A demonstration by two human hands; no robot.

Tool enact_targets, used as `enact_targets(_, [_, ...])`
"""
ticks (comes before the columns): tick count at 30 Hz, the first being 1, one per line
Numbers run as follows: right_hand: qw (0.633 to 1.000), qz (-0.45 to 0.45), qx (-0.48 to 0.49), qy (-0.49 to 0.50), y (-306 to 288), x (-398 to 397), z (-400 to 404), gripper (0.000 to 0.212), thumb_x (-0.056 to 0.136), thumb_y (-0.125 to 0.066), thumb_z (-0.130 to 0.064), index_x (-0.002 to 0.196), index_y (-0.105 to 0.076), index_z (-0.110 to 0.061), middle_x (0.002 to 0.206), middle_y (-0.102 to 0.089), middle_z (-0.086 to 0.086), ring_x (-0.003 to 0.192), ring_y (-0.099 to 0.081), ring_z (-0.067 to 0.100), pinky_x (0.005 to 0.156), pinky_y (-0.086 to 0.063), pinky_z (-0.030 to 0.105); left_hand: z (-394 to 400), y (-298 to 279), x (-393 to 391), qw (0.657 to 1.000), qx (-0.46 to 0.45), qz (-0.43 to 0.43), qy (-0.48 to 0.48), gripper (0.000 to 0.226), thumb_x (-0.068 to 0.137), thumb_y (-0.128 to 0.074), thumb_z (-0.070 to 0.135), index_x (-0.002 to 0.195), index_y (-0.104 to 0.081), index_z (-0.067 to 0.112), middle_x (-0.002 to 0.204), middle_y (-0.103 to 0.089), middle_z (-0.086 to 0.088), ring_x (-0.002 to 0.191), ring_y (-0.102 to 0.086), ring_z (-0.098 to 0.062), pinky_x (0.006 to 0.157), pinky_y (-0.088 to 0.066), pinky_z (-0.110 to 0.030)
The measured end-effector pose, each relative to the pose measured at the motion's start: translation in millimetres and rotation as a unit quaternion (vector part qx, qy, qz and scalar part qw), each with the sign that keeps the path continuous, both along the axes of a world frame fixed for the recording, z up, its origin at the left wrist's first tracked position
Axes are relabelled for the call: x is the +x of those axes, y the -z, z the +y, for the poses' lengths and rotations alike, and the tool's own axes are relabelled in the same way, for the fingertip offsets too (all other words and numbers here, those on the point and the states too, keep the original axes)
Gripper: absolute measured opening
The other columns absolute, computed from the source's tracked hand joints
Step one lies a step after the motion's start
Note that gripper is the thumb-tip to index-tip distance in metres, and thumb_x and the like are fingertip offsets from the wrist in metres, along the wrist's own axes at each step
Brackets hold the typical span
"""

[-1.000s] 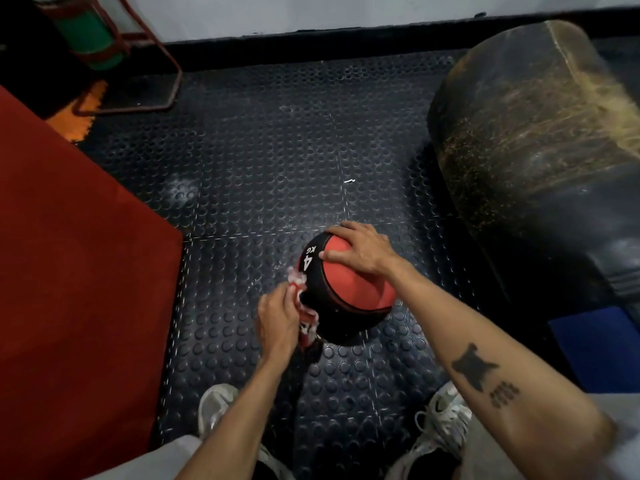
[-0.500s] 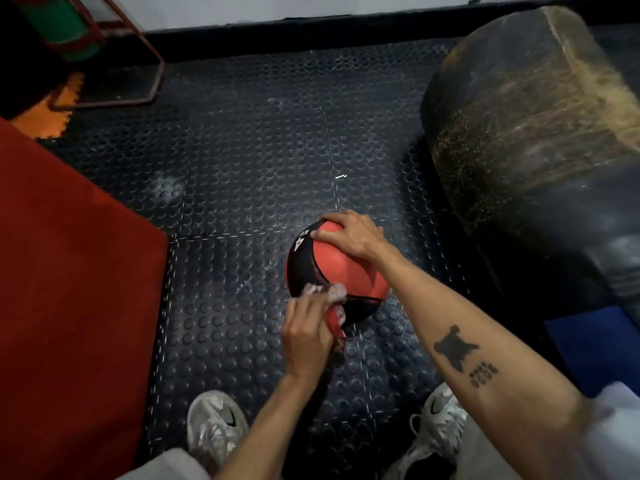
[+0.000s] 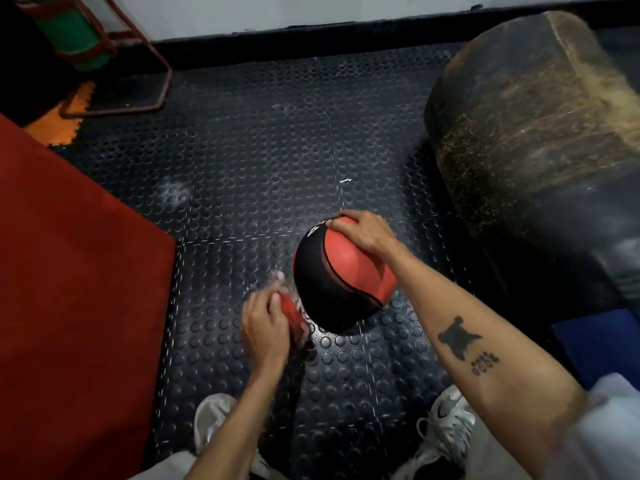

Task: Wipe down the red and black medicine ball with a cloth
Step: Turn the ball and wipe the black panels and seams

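The red and black medicine ball [image 3: 346, 275] sits on the studded black floor mat [image 3: 242, 150], a white "4" showing near its top left. My right hand [image 3: 367, 232] rests on the ball's top right, fingers spread over it. My left hand [image 3: 265, 327] grips a red and white cloth [image 3: 289, 306], bunched and blurred, against the ball's lower left side.
A red mat [image 3: 69, 289] covers the floor at left. A large worn black punching bag [image 3: 540, 133] lies at right, a blue pad [image 3: 602, 344] below it. A red metal stand with a green roll [image 3: 79, 39] is at the back left. My white shoes [image 3: 446, 427] are at the bottom.
My left hand with the cloth has slid from the ball's near front face round to its lower left side. The right hand stays on top of the ball.
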State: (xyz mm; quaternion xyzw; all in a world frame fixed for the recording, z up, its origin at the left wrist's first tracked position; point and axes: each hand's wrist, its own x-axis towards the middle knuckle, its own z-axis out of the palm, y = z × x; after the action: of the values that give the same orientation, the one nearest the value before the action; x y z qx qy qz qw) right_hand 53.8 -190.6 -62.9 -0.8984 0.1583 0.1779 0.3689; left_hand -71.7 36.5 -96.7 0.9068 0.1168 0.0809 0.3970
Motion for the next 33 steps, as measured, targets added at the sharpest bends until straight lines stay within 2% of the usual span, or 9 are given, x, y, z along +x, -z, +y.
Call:
enact_targets(3, [0.999,0.003,0.009,0.034,5,-3,-10,0.074,0.063,-0.042,-0.091,0.124,-0.056,-0.052,0.140,-0.055,-0.001,0.130,-0.047,0.031,0.107,-0.035,0.060,-21,-19,35,0.997,-0.023,-0.044,0.061,0.021,0.098,-0.054,0.015,0.112,-0.070,0.016,0.106,-0.064,0.005,0.100,-0.056,-0.019,0.085,-0.044,-0.036])
enact_targets(8, [0.996,-0.007,0.055,0.068,9,-11,-29,0.066,0.072,-0.048,-0.081,0.125,-0.060,-0.045,0.139,-0.057,-0.005,0.131,-0.048,0.025,0.109,-0.036,0.044,-52,-16,24,0.955,0.091,-0.112,0.259,0.033,0.089,-0.066,0.005,0.121,-0.070,0.013,0.111,-0.066,0.000,0.089,-0.052,-0.017,0.069,-0.048,-0.026])
enact_targets(11, [0.995,-0.004,0.064,0.075,11,-15,-38,0.065,0.072,-0.046,-0.082,0.125,-0.060,-0.047,0.140,-0.057,-0.006,0.131,-0.047,0.025,0.109,-0.035,0.045,-32,-9,9,0.914,0.133,-0.159,0.348,0.033,0.078,-0.076,0.008,0.111,-0.073,0.013,0.103,-0.068,0.001,0.080,-0.052,-0.016,0.058,-0.055,-0.033])
enact_targets(15, [0.992,-0.006,0.070,0.104,13,-14,-36,0.071,0.069,-0.044,-0.084,0.126,-0.060,-0.045,0.141,-0.056,-0.004,0.132,-0.046,0.027,0.110,-0.035,0.047,-36,-22,39,0.962,0.083,-0.128,0.224,0.030,0.087,-0.071,0.007,0.115,-0.071,0.017,0.106,-0.066,-0.001,0.087,-0.053,-0.019,0.058,-0.052,-0.033])
enact_targets(19, [0.992,-0.008,0.059,0.114,14,-11,-31,0.076,0.069,-0.043,-0.084,0.130,-0.059,-0.041,0.142,-0.055,-0.001,0.133,-0.045,0.028,0.111,-0.035,0.049,-61,-20,28,0.945,0.092,-0.144,0.279,0.039,0.090,-0.064,-0.002,0.124,-0.069,0.017,0.105,-0.063,0.000,0.090,-0.049,-0.018,0.066,-0.047,-0.027])
enact_targets(22, [0.995,0.015,0.038,0.086,15,-12,-31,0.084,0.068,-0.038,-0.089,0.135,-0.052,-0.042,0.147,-0.049,0.003,0.137,-0.039,0.031,0.112,-0.032,0.054,-43,-8,11,0.941,0.094,-0.153,0.286,0.030,0.084,-0.065,-0.004,0.108,-0.072,0.012,0.095,-0.064,0.000,0.083,-0.052,-0.016,0.063,-0.052,-0.035])
enact_targets(27, [0.990,-0.069,-0.121,0.000,-12,-22,-12,0.077,0.084,-0.033,-0.081,0.141,-0.045,-0.031,0.154,-0.030,0.011,0.144,-0.022,0.035,0.111,-0.022,0.066,-49,-8,32,0.998,-0.056,0.022,0.014,0.031,0.099,-0.051,0.015,0.126,-0.066,0.017,0.108,-0.060,-0.006,0.103,-0.054,-0.024,0.091,-0.044,-0.039])
enact_targets(30, [0.983,-0.077,-0.121,-0.117,-15,-45,3,0.088,0.071,-0.041,-0.090,0.146,-0.031,-0.045,0.158,-0.022,0.002,0.146,-0.016,0.032,0.112,-0.019,0.067,-51,5,18,0.997,-0.050,0.041,0.038,0.039,0.099,-0.046,0.022,0.137,-0.057,0.023,0.115,-0.058,-0.002,0.109,-0.051,-0.021,0.095,-0.039,-0.035])
enact_targets(33, [0.973,-0.086,-0.114,-0.181,-4,-46,-11,0.094,0.062,-0.058,-0.086,0.144,-0.029,-0.051,0.158,-0.020,-0.005,0.147,-0.013,0.029,0.115,-0.017,0.061,-36,3,12,0.995,-0.039,0.010,0.089,0.033,0.093,-0.043,0.026,0.114,-0.067,0.016,0.103,-0.061,0.000,0.100,-0.056,-0.023,0.088,-0.045,-0.040])
